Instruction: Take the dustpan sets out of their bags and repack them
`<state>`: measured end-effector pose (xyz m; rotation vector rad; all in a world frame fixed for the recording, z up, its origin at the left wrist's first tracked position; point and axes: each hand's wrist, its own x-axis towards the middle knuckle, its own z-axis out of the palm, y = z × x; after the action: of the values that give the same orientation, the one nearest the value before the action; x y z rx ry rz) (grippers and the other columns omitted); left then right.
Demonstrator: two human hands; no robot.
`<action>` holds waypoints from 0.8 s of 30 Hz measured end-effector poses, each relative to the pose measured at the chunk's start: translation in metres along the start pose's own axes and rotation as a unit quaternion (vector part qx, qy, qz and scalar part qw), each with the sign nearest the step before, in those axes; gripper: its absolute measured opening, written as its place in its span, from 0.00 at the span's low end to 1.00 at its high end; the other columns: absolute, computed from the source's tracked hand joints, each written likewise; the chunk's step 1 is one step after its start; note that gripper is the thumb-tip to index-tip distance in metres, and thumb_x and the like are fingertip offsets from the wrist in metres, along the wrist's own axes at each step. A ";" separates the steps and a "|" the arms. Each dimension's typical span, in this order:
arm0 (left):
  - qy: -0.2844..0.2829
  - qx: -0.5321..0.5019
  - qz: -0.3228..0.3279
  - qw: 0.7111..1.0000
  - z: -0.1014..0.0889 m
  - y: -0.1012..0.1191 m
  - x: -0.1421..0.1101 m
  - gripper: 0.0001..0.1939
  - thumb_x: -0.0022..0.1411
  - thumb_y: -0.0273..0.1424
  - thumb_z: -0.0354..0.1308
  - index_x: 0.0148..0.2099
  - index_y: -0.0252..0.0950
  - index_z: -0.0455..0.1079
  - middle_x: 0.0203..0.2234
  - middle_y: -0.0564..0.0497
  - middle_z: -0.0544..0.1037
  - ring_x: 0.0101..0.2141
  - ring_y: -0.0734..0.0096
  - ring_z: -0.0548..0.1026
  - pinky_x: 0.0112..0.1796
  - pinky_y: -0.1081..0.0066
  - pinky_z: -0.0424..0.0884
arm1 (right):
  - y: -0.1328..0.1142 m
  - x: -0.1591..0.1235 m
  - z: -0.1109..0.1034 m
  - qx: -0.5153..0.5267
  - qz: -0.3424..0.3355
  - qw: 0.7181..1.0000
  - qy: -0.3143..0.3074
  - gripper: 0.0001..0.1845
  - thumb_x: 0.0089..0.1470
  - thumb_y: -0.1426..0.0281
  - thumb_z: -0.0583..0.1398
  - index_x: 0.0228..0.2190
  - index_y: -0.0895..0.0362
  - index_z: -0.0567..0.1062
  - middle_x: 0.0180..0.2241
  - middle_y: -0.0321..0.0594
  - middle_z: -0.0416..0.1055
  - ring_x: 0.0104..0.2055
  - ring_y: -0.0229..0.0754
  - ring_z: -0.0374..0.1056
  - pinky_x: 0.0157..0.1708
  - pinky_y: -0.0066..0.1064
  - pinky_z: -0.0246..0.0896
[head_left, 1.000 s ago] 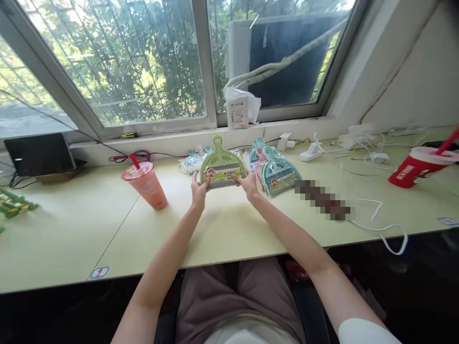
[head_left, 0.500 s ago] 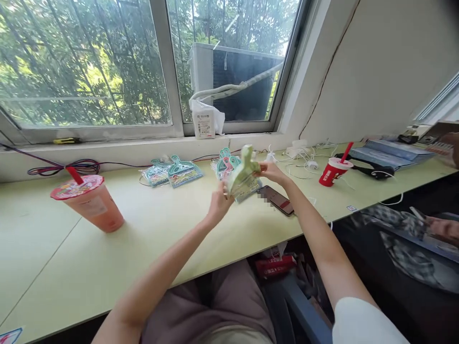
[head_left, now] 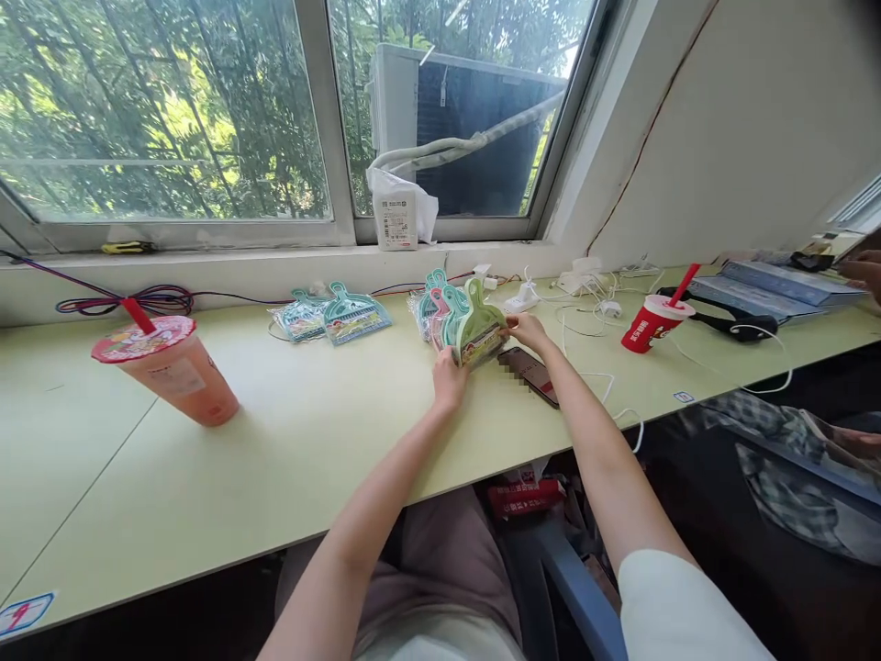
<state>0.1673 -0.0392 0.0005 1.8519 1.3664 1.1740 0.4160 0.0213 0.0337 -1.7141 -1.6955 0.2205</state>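
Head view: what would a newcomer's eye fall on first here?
The green dustpan mid-table, its sides between the left hand and right hand, overlapping teal dustpans in the view. Next, the orange drink at the picture's left and the red cup towards its right.

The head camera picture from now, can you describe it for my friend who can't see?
A person's left hand and right hand hold a green dustpan at a pale table, in front of teal and pink dustpans. Two more teal dustpans lie to the left, an orange drink farther left; a phone and red cup are to the right.
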 end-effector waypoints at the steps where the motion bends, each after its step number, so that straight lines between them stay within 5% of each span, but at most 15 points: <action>1: 0.002 -0.006 -0.007 1.000 0.002 -0.001 0.001 0.09 0.56 0.22 0.57 0.38 0.38 0.64 0.34 0.49 0.72 0.36 0.64 0.72 0.39 0.64 0.67 | 0.002 0.002 0.003 -0.008 -0.002 1.000 0.005 0.11 0.42 0.62 0.66 0.29 0.54 0.81 0.29 0.40 0.78 0.32 0.45 0.70 0.35 0.33 0.61; 9: 0.070 0.032 -0.021 0.997 0.002 0.001 -0.003 0.22 0.56 0.30 0.64 0.51 0.40 0.63 0.50 0.42 0.65 0.55 0.51 0.62 0.52 0.54 0.60 | 0.031 -0.003 0.018 0.131 -0.005 0.991 -0.007 0.19 0.41 0.58 0.65 0.34 0.58 0.80 0.35 0.42 0.78 0.38 0.45 0.70 0.43 0.38 0.63; 18: 0.055 0.029 -0.046 0.997 0.000 0.004 -0.005 0.25 0.57 0.31 0.64 0.54 0.41 0.59 0.52 0.40 0.64 0.56 0.49 0.61 0.53 0.52 0.59 | 0.037 -0.006 0.022 0.144 0.013 0.989 -0.008 0.22 0.40 0.55 0.67 0.35 0.57 0.77 0.42 0.46 0.73 0.39 0.46 0.68 0.43 0.40 0.64; 24: 0.059 0.008 -0.023 0.998 0.006 -0.003 -0.004 0.25 0.56 0.31 0.64 0.54 0.40 0.59 0.52 0.39 0.63 0.56 0.49 0.61 0.54 0.53 0.60 | 0.035 -0.009 0.022 0.258 0.030 0.966 0.001 0.40 0.37 0.50 0.69 0.50 0.56 0.71 0.50 0.51 0.71 0.48 0.50 0.69 0.49 0.43 0.66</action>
<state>0.1714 -0.0415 -0.0058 1.7768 1.4782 1.2700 0.4303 0.0248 -0.0063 -1.3705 -1.4225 0.6292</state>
